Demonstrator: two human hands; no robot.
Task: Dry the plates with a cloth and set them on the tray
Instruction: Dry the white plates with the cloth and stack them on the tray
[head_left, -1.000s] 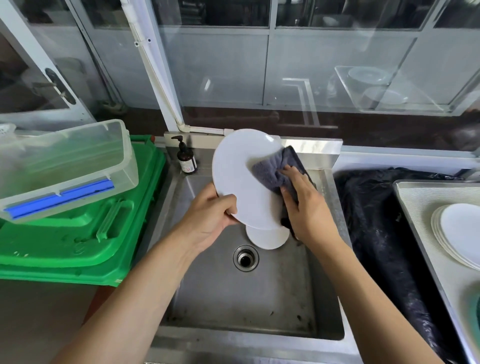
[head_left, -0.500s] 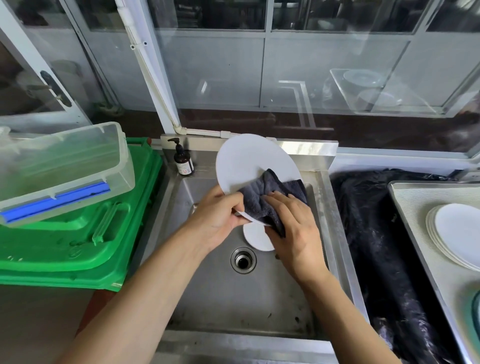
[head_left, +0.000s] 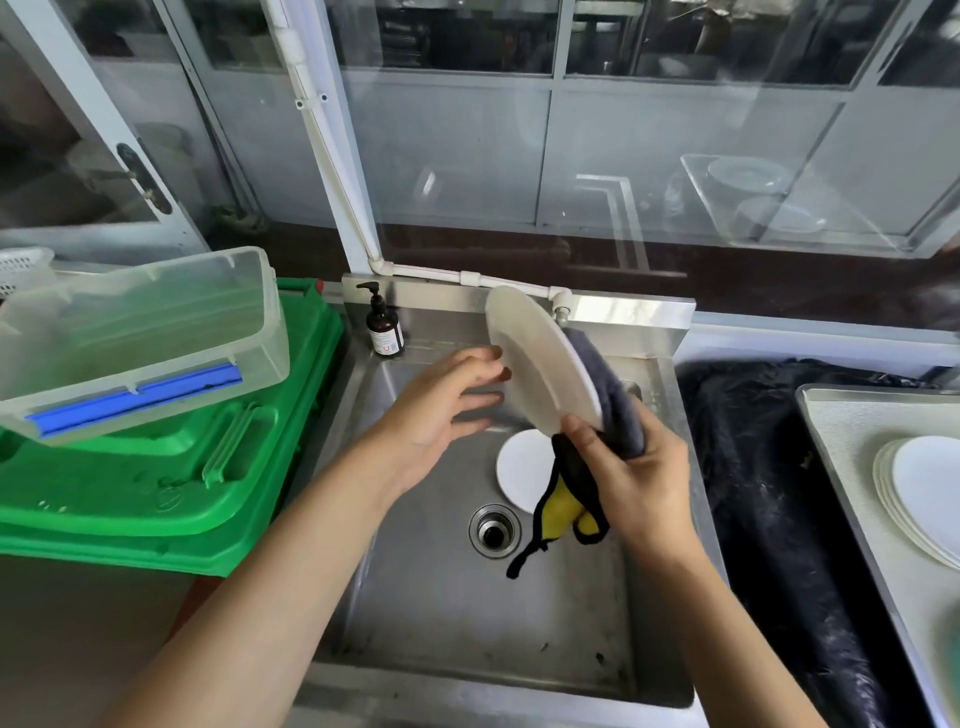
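Plate (head_left: 540, 364), tilted on edge above the steel sink (head_left: 441, 597), is gripped with the grey-and-yellow cloth (head_left: 613, 410) by the right hand (head_left: 636, 480), fingers curled around both. Left hand (head_left: 441, 410), at 9 o'clock of it, has fingers spread, holding nothing. Another plate (head_left: 522, 470) lies in the sink; stacked plates (head_left: 919, 493) sit on the tray (head_left: 852, 441) at 3 o'clock.

Brushed, scuffed steel sink (head_left: 467, 623); smooth white plate (head_left: 540, 364), faintly glossy; plush grey cloth (head_left: 613, 410) with yellow underside; clear plastic tub (head_left: 156, 322) on moulded glossy green plastic crates (head_left: 156, 493); textured matt tray (head_left: 852, 441); crinkled black plastic sheet (head_left: 769, 493).
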